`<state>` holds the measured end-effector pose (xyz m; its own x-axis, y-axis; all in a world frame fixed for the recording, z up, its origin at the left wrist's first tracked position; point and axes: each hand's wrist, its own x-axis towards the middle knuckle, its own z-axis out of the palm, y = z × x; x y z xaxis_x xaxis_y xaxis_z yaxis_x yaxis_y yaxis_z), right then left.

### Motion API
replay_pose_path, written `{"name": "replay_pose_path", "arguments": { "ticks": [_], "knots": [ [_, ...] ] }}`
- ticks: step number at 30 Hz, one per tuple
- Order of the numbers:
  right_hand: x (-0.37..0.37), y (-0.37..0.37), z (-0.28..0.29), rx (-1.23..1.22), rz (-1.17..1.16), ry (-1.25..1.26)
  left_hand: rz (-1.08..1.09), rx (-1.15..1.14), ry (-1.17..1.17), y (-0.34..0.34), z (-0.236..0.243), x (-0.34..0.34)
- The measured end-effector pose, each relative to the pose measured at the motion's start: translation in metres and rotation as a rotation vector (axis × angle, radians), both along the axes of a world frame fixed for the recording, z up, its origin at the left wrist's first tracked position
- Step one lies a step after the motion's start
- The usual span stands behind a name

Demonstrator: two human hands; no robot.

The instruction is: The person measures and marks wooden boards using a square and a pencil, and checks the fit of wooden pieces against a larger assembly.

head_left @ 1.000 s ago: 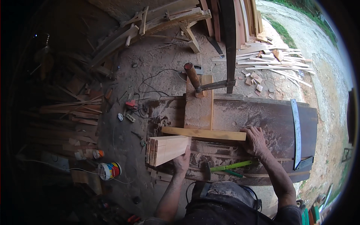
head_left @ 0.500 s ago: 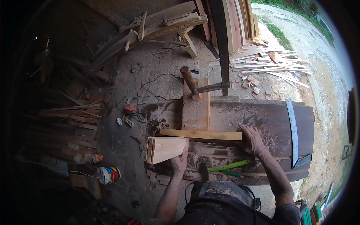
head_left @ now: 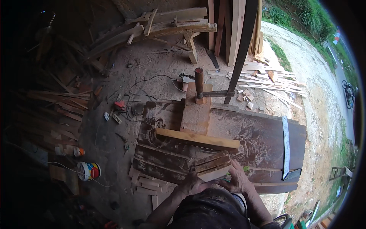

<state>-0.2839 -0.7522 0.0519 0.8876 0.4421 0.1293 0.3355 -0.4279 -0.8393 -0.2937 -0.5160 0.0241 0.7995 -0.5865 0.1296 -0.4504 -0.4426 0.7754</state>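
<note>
A stack of short wooden boards point(head_left: 213, 166) is held close to my body, its end faces turned up. My left hand point(head_left: 193, 184) grips its left side from below, and my right hand point(head_left: 238, 177) has its fingers closed round the right side. Part of the fingers is hidden by the boards. Just beyond lies a yellowish wood strip point(head_left: 196, 139) against a flat board point(head_left: 195, 114). A bar clamp with a wooden handle point(head_left: 199, 82) presses that board onto the dark, dusty panel point(head_left: 263, 141). Green bits of a hammer handle point(head_left: 246, 168) show beside my right hand.
A metal square point(head_left: 285, 147) lies on the panel's right end. Behind stand a circular saw point(head_left: 183, 82) and a trestle with curved timbers point(head_left: 175, 26). Offcuts point(head_left: 267, 80) lie at the back right, scrap wood point(head_left: 61, 101) and a paint bucket point(head_left: 89, 171) at the left.
The board stack has come off the panel's left side toward my body and been turned end up. My right hand has left the yellowish strip and now holds the stack too. The view has shifted.
</note>
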Motion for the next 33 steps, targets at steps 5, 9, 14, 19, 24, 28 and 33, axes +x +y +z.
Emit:
{"name": "replay_pose_path", "arguments": {
  "ticks": [5,9,14,19,24,28,33],
  "knots": [
    [-0.022,-0.067,-0.06,-0.149,0.204,0.27,-0.197,-0.218,0.634,-0.009,-0.003,0.034],
    [-0.004,-0.051,-0.01,0.124,0.117,0.435,-0.375,-0.65,0.733,-0.021,-0.04,0.036],
    [-0.007,-0.041,0.002,0.341,-0.054,0.454,-0.316,-0.841,1.026,-0.03,-0.025,0.039],
    [-0.018,-0.032,0.004,0.585,-0.203,0.693,-0.312,-0.62,0.982,-0.016,-0.04,0.044],
    [-0.018,-0.025,-0.008,0.684,-0.279,0.679,-0.144,-0.627,1.029,-0.012,-0.037,0.023],
    [-0.007,-0.039,-0.019,0.714,-0.371,0.623,-0.254,-0.577,1.117,-0.031,-0.047,0.018],
    [0.027,-0.068,0.069,0.424,-0.208,0.786,-0.071,-0.971,1.298,-0.053,-0.016,0.034]
  ]
}}
